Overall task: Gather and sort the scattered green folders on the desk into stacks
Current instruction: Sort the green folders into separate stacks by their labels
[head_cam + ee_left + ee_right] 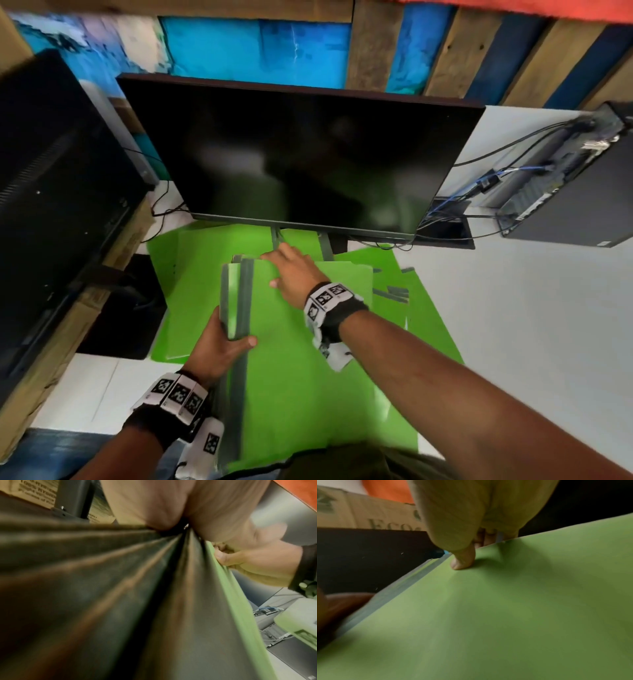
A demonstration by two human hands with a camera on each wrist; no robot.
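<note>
Head view: the left hand (219, 346) is gripping the gray spines of a bundle of green folders (291, 342) near the table (513, 308) edge, while the right hand (294, 274) is grasping its far edge. The folders look light, thin and floppy, probably slippery, so the stiffer spines are the best hold.

Left wrist view: blurred spines are filling the picture, hiding the fingers.

Right wrist view: the thumb (464, 559) is pressing the cover; the fingers are curling behind, mostly hidden.

Your folders (301, 359): matt green card, grey spines; monitor (301, 154): glossy black screen; desk (531, 308): smooth white; wall (376, 44): rough wood planks.
</note>
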